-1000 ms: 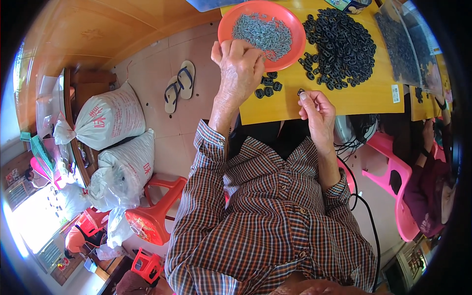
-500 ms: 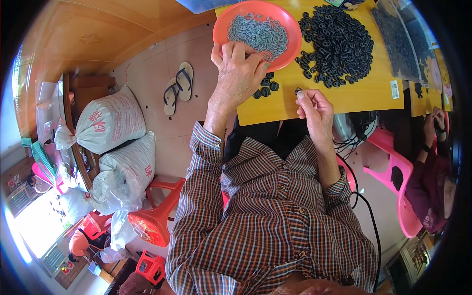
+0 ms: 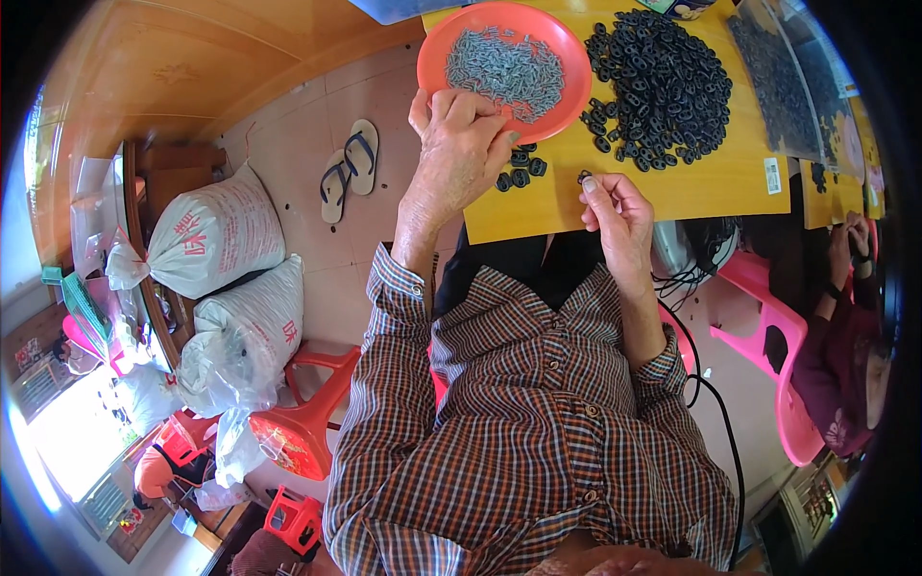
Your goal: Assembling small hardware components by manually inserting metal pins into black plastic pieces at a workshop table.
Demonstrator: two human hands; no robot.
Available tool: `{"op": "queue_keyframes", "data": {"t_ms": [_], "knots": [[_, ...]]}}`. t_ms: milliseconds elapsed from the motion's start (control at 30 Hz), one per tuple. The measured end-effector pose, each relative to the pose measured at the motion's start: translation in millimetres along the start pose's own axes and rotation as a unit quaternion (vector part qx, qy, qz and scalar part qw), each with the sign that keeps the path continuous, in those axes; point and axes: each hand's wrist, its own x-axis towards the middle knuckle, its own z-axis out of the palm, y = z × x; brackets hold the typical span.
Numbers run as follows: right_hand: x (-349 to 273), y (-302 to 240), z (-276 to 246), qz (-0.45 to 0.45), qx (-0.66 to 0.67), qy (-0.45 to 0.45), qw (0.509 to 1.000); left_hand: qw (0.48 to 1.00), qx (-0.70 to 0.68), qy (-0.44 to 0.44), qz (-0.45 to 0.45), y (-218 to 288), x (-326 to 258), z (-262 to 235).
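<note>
My left hand (image 3: 456, 144) is bent over the near left rim of a round orange-red bowl (image 3: 573, 72). Its fingers are curled and their tips are hidden, so whatever they hold cannot be made out. Small grey metal screws or pins (image 3: 504, 72) lie heaped in this bowl. Just above the table's front edge, my right hand (image 3: 619, 213) pinches a small black oval part (image 3: 584, 177) between thumb and fingers. Several similar black parts (image 3: 520, 178) lie between my hands, below the bowl. A large pile of them (image 3: 667, 91) spreads to the right of the bowl.
The yellow table (image 3: 711, 187) ends close to my lap. Clear bags of dark parts (image 3: 778, 77) lie at its right. A co-worker's hands (image 3: 850, 240) show at the far right, by a pink chair (image 3: 783, 384). White sacks (image 3: 221, 230) and slippers (image 3: 348, 173) are on the left.
My left hand has shifted slightly, its fingers drawing toward the bowl's near rim. The right hand keeps its pinch on the black part, almost unmoved.
</note>
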Motion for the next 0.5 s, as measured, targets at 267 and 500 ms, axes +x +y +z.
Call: {"op": "queue_keyframes", "data": {"t_ms": [267, 500], "knots": [[-0.3, 1.7, -0.2, 0.003, 0.0, 0.002, 1.0, 0.999, -0.027, 0.031, -0.009, -3.7, -7.5, -2.9], [0.3, 1.5, 0.0, 0.003, -0.006, 0.004, 1.0, 0.999, -0.018, 0.039, -0.029, -3.8, -8.2, -1.1]]}}
